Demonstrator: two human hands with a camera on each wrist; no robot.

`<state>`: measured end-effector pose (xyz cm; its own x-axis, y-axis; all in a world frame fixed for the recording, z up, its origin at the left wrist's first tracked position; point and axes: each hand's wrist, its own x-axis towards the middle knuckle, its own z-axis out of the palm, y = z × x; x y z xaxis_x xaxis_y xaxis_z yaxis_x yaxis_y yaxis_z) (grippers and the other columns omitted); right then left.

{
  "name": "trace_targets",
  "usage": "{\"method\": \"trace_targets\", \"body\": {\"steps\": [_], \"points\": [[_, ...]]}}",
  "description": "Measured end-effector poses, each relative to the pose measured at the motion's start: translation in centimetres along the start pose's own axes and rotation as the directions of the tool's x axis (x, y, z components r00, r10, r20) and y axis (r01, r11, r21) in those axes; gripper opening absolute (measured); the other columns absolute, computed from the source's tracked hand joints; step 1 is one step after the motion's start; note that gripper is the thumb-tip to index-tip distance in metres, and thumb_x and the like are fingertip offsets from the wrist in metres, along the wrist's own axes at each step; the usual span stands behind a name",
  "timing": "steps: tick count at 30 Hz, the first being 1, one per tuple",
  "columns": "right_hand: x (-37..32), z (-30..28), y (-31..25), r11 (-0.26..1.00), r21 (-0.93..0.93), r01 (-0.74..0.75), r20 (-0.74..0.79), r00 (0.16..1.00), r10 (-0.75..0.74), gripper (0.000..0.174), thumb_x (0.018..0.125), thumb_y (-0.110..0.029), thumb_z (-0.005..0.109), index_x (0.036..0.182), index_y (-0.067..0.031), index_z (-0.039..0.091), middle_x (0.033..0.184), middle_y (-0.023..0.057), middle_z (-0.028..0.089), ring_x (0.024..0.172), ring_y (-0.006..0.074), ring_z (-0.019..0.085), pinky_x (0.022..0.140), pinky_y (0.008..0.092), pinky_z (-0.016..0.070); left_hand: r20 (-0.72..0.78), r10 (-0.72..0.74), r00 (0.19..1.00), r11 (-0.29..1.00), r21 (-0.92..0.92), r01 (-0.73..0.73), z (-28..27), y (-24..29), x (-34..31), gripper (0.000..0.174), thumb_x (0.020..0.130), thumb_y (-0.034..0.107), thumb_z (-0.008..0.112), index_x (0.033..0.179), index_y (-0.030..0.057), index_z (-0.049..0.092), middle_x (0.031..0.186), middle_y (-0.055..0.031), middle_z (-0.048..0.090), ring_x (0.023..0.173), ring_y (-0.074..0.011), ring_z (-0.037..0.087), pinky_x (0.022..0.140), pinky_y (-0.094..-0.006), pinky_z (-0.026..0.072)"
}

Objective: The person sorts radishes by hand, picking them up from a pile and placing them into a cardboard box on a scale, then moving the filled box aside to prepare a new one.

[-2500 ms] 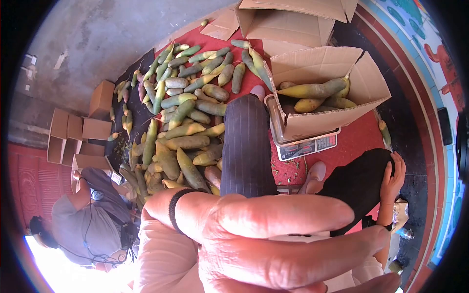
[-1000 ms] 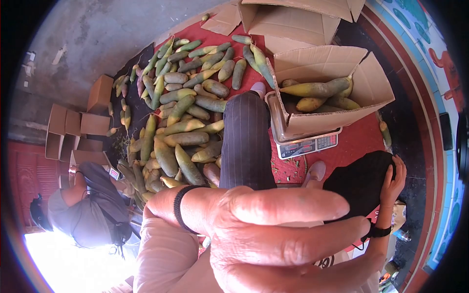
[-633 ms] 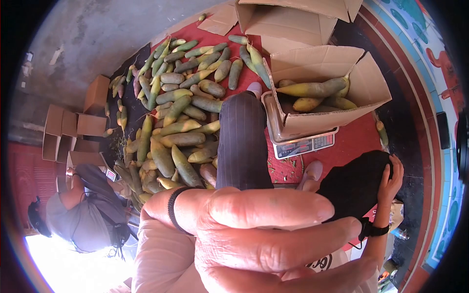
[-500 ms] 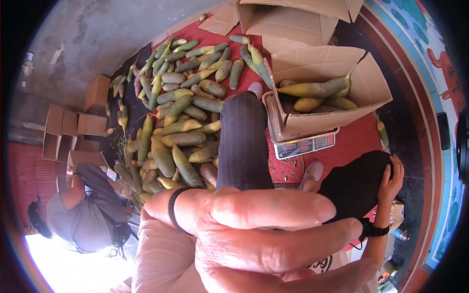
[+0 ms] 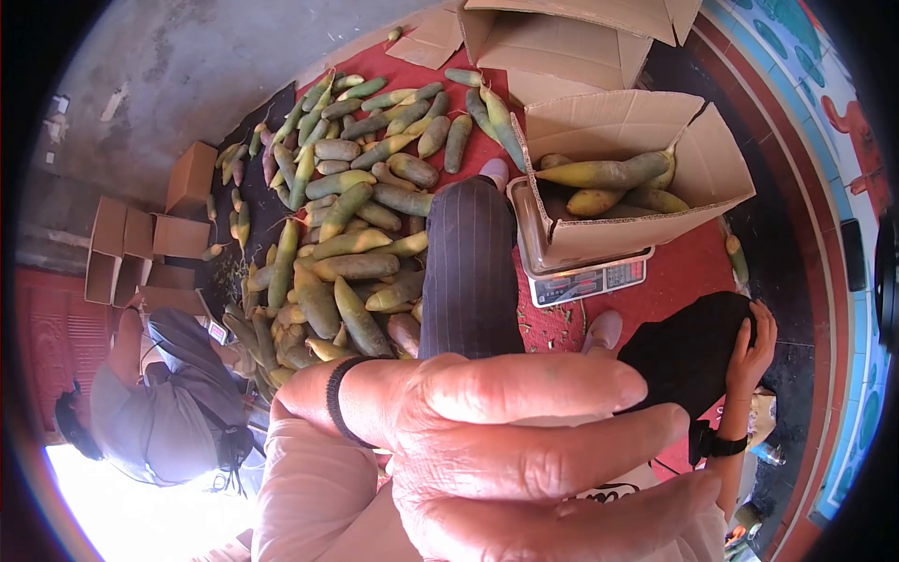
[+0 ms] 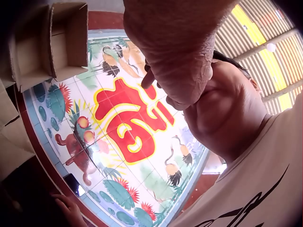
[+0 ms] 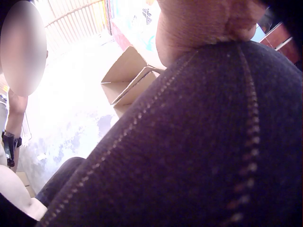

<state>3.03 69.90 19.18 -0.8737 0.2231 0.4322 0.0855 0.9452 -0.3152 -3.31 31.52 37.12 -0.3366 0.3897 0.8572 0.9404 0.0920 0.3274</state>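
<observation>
My left hand (image 5: 524, 450), with a dark band (image 5: 339, 398) at its wrist, is raised close in front of the head camera. Its fingers are loosely bent and hold nothing visible. The left wrist view shows this hand (image 6: 175, 52) overlapping the wearer's chin. On the black-trousered right knee (image 5: 684, 351) rests my right hand (image 5: 752, 351), fingers spread along the cloth. Dark stitched fabric (image 7: 189, 137) fills much of the right wrist view beneath this hand (image 7: 203, 28). In front stands a cardboard box (image 5: 646, 229) with several green radishes (image 5: 609, 173), set on a digital scale (image 5: 590, 281).
A large heap of green radishes (image 5: 356, 267) covers the red mat (image 5: 674, 262) at left. More cardboard boxes stand at the back (image 5: 562, 56) and far left (image 5: 122, 244). Another person (image 5: 169, 412) sits at lower left. A tiled mural wall (image 5: 852, 131) runs along the right.
The left hand stays before the head camera, with small shifts of its fingers. My right hand remains on the knee. The view sways slightly, and the other person's arm has moved.
</observation>
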Motion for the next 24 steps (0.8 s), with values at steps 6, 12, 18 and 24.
{"method": "trace_targets", "body": {"steps": [6,12,18,24], "points": [[0.0,0.0,0.0,1.000,0.003,-0.002,-0.002,1.000,0.002,0.024,0.089,-0.010,0.049,0.110,-0.0009,0.059,0.116,0.0172,0.057,0.109,0.0323,0.053,0.095,0.0366,0.0402,-0.171,0.024,0.985,0.999,0.044,-0.017,1.9,0.1,-0.1,0.022,0.073,0.026,0.064,0.087,0.0088,0.068,0.085,-0.0077,0.068,0.079,-0.0188,0.063,0.077,-0.0296,0.0483],[0.0,0.0,-0.1,1.000,0.002,-0.006,-0.006,1.000,0.006,0.024,0.089,-0.010,0.049,0.109,-0.0008,0.059,0.116,0.0174,0.057,0.109,0.0326,0.053,0.095,0.0368,0.0401,-0.322,0.044,0.946,0.997,0.075,-0.021,2.4,0.0,-0.5,0.021,0.070,0.018,0.062,0.084,0.0036,0.067,0.078,-0.0106,0.066,0.071,-0.0200,0.062,0.073,-0.0266,0.0505],[0.1,0.1,-0.2,1.000,-0.007,-0.013,0.001,1.000,0.013,0.024,0.090,-0.011,0.048,0.109,-0.0005,0.059,0.116,0.0170,0.057,0.110,0.0323,0.054,0.096,0.0371,0.0396,-0.314,0.113,0.943,0.992,0.097,-0.086,3.3,-0.8,-0.6,0.024,0.074,0.022,0.056,0.085,0.0029,0.066,0.080,-0.0111,0.067,0.072,-0.0209,0.063,0.074,-0.0282,0.0503],[0.1,0.0,-0.3,1.000,-0.008,-0.024,0.009,1.000,0.025,0.024,0.091,-0.011,0.048,0.109,-0.0010,0.058,0.116,0.0167,0.057,0.110,0.0319,0.054,0.096,0.0371,0.0397,-0.305,0.177,0.936,0.983,0.109,-0.151,3.4,-1.2,-1.1,0.029,0.079,0.026,0.050,0.086,0.0021,0.066,0.082,-0.0117,0.067,0.074,-0.0218,0.063,0.076,-0.0299,0.0501]]}}
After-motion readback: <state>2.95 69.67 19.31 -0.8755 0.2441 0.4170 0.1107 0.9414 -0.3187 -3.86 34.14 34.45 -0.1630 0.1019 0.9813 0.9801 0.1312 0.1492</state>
